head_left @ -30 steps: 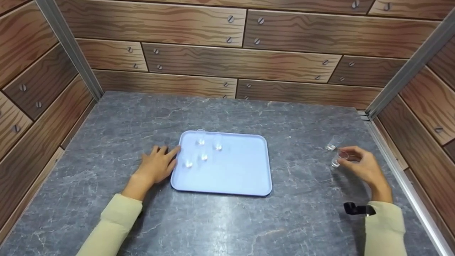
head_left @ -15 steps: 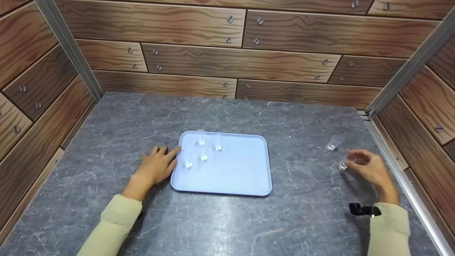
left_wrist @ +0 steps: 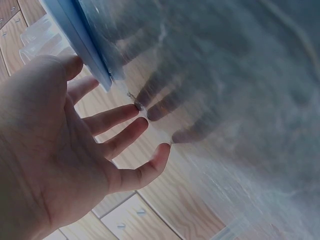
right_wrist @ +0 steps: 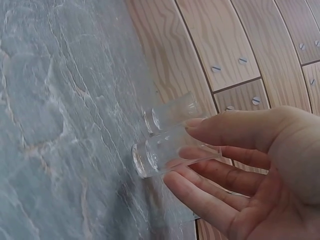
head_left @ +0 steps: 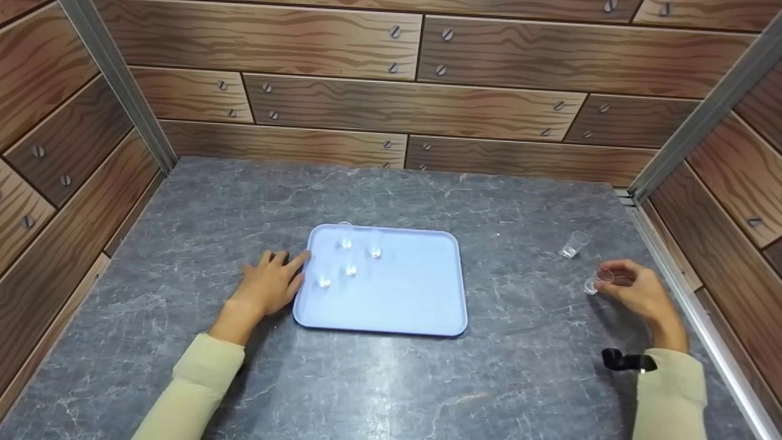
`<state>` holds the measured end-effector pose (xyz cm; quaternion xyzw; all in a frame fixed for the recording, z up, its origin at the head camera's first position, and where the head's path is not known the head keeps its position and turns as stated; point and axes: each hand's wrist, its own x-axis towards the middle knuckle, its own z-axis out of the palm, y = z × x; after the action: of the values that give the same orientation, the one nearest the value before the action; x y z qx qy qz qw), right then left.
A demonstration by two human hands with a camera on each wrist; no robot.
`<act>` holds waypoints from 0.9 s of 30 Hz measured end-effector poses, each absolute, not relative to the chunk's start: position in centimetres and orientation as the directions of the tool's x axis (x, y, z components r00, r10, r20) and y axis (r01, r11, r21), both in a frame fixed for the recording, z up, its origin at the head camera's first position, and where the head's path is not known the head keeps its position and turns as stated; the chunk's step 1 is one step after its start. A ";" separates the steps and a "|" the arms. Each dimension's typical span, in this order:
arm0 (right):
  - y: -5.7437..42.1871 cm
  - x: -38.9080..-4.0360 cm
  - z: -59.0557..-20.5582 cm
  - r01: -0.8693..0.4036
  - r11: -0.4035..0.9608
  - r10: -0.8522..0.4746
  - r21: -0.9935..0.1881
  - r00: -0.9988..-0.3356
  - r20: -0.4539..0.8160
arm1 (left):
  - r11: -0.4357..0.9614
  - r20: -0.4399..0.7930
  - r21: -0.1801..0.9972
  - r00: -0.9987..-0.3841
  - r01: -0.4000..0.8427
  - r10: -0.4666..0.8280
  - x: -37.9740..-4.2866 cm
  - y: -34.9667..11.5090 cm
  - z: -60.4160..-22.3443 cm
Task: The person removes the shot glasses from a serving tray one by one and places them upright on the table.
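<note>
My right hand [head_left: 640,292] pinches a clear shot glass [head_left: 591,286] between thumb and fingers at the right of the table. In the right wrist view this glass [right_wrist: 159,154] is upright, its thick base close to or on the tabletop. Just beyond it stands a second clear shot glass [head_left: 574,244], apart from my fingers. At the left edge of the light blue tray [head_left: 397,305], my left hand [head_left: 266,288] rests with spread fingers, thumb and index finger touching the rim. Several clear shot glasses [head_left: 374,252] stand on the tray's left half.
A grey marbled table [head_left: 519,379] carries everything. Wood-patterned walls [head_left: 342,98] close off the back and both sides. Along the right side runs a metal rail [head_left: 721,342], not far from my right hand.
Over the last second my right hand has shifted right and slightly towards me with the shot glass, widening the gap to the second glass. My left hand and the tray stay put.
</note>
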<state>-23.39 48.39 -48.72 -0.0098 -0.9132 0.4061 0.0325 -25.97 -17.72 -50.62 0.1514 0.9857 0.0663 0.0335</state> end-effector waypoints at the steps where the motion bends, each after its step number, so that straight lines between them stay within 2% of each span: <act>1: 48.4 -23.4 -48.7 -0.006 0.669 0.044 -0.743 -0.998 0.049 | 0.945 -0.045 0.141 -0.952 0.294 0.303 -26.0 -17.7 -50.6; 17: 48.5 -22.9 -48.3 0.005 0.657 0.013 -0.754 -1.000 0.005 | 0.942 -0.037 0.155 -0.951 0.297 0.306 -26.0 -17.5 -50.5; 27: 47.9 -21.7 -45.7 -0.026 0.689 -0.017 -0.724 -1.000 0.020 | 0.943 -0.040 0.156 -0.951 0.296 0.305 -26.0 -17.7 -50.6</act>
<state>-21.69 47.89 -45.69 0.0119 -0.9191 0.3939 0.0059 -26.04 -17.73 -50.63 0.1525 0.9850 0.0741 0.0319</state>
